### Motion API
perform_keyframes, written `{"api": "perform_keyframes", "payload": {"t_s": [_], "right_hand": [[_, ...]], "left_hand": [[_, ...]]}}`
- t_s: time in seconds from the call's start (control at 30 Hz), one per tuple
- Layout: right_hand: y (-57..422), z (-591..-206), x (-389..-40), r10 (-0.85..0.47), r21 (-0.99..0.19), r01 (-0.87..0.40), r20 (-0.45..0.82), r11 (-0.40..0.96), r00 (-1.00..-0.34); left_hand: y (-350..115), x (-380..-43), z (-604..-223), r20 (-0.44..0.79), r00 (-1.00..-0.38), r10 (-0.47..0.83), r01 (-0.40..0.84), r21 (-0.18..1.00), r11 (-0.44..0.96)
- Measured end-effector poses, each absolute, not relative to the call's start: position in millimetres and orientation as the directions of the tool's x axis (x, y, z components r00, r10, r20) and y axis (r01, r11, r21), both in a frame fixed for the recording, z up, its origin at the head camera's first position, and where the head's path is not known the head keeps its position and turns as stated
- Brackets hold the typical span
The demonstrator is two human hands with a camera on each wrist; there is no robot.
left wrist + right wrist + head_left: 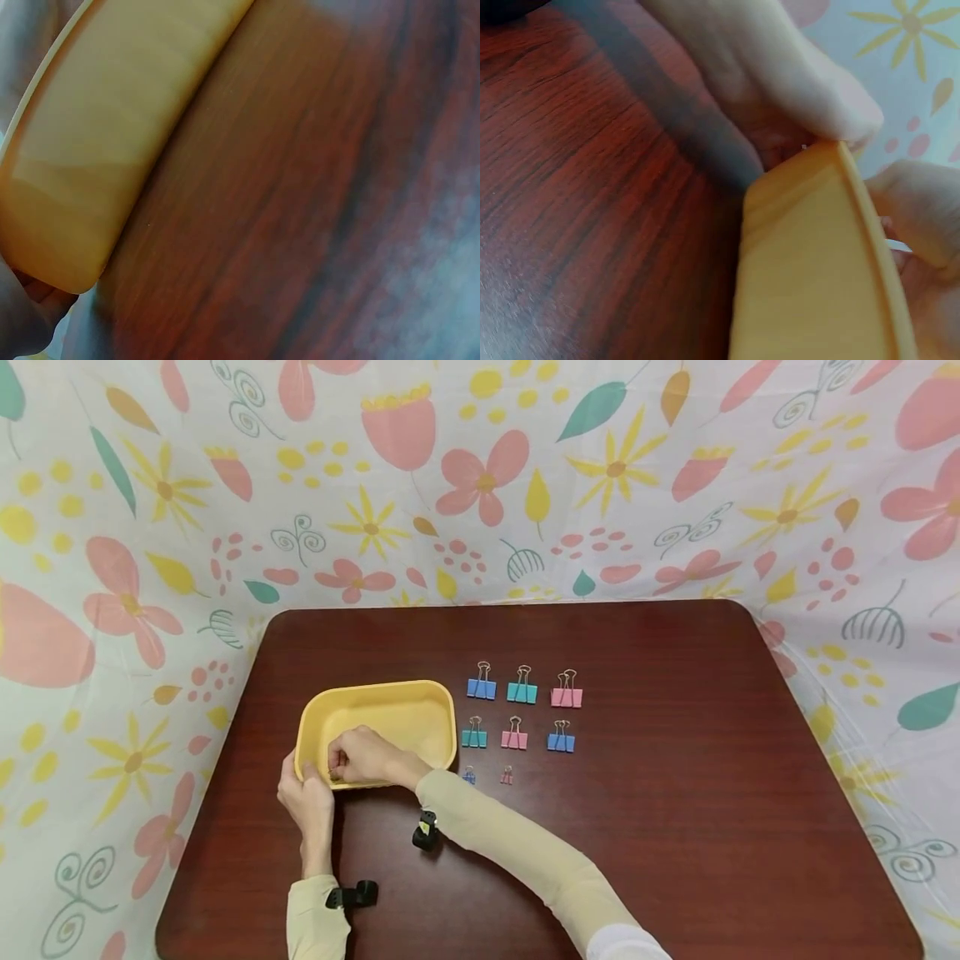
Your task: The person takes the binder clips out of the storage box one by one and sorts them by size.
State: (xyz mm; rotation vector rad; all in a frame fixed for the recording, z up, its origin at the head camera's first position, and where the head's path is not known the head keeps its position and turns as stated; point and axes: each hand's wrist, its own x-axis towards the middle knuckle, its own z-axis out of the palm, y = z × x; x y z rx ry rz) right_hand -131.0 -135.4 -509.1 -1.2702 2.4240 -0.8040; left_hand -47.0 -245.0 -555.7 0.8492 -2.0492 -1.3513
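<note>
A yellow plastic tray (405, 718) stands on the left part of the table. My left hand (306, 797) grips its near left corner, thumb over the rim and the other fingers outside. My right hand (366, 755) is down inside the tray by that same corner, fingers curled together. In the right wrist view, a small pale strip (898, 245) pokes out between the right hand's fingers; the rest of that thing is hidden, and I cannot tell its kind. Only the tray's outer wall (82, 142) and a bit of the left hand show in the left wrist view.
Right of the tray, binder clips lie in rows: large blue (482, 688), teal (522, 692) and pink (566, 697); medium teal (474, 738), pink (514, 740) and blue (561, 742); small blue (468, 777) and pink (507, 777). Patterned cloth (480, 543) surrounds the table.
</note>
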Motion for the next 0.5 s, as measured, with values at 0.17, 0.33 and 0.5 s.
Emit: {"api": "perform_keyframes", "payload": {"t_s": [0.17,0.33,0.5], "right_hand": [[-124,-500,-130,-0.826,-0.672,-0.619,0.019,0.407,-0.563],[-109,-488,-128,-0.813,-0.723,-0.591,0.071,0.357,-0.578],[-91,-478,-129,-0.793,-0.768,-0.566,0.130,0.298,-0.595]], "left_hand": [[-245,-46,-558,0.097,-0.646,-0.757,-0.207,0.933,0.296],[-245,-46,-556,0.098,-0.640,-0.762,-0.212,0.931,0.298],[-244,-45,-554,0.077,-0.649,-0.757,-0.215,0.936,0.279]]}}
